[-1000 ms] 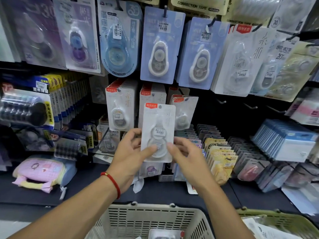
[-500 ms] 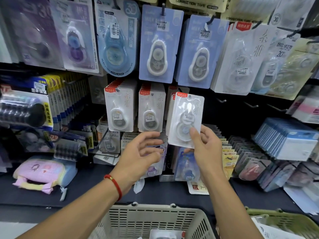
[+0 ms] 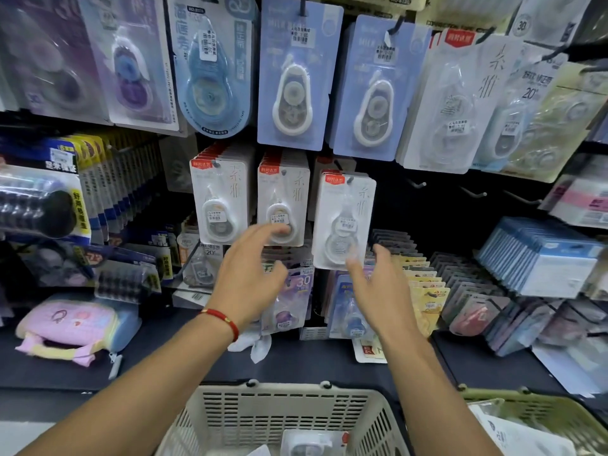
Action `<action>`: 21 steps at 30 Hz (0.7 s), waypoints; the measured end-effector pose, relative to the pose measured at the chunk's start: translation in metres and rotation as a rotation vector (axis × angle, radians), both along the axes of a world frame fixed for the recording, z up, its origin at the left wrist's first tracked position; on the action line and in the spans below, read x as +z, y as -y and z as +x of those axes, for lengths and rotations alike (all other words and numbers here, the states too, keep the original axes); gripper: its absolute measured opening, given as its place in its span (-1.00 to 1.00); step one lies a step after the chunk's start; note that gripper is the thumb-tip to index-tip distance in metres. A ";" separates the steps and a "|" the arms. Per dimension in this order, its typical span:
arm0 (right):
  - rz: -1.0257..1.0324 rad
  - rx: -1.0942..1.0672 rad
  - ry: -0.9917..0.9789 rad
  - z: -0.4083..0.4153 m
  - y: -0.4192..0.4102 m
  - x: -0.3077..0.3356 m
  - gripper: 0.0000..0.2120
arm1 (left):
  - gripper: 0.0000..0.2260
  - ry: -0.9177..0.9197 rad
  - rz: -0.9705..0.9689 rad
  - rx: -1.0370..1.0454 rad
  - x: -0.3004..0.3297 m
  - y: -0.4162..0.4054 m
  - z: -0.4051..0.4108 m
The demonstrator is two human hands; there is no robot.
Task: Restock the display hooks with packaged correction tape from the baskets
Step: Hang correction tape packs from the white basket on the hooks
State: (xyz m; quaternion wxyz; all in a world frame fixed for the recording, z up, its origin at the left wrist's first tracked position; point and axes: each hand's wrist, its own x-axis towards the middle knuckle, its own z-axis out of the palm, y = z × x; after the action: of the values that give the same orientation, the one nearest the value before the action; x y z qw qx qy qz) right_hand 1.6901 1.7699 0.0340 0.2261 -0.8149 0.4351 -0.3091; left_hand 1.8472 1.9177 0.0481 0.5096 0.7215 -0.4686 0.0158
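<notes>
Crowded stationery rack point(image 3: 437, 199) – correction tape pack point(image 3: 343, 222) hanging, both hands empty

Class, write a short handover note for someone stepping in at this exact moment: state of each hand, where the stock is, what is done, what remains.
Left hand: open, empty, in front of the lower row of hooks.
Right hand: open, empty, just below the white carded correction tape pack with a red label.
That pack hangs on the third lower hook, beside two fuller hooks of the same product.
The cream slotted plastic basket below holds at least one more pack; the green basket sits to its right.
Left: fetch the next pack and hang it.
</notes>
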 end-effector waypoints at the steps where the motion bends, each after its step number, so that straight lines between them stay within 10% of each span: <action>1: -0.085 0.011 -0.004 0.001 -0.001 -0.001 -0.50 | -0.49 0.027 0.005 0.020 0.002 0.005 0.002; 10: -0.659 0.063 0.076 0.029 -0.008 -0.003 -0.51 | -0.27 0.221 0.195 -0.015 -0.018 0.032 0.016; 21: -0.663 0.188 -0.323 0.078 0.062 -0.003 -0.39 | -0.24 0.339 0.213 0.020 -0.020 0.023 0.025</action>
State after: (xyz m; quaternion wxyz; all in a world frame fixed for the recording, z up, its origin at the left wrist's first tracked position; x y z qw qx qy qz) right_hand 1.7683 1.7082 0.0314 -0.0939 -0.9184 0.2646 -0.2786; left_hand 1.8718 1.8946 0.0279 0.3439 0.7630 -0.5394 0.0925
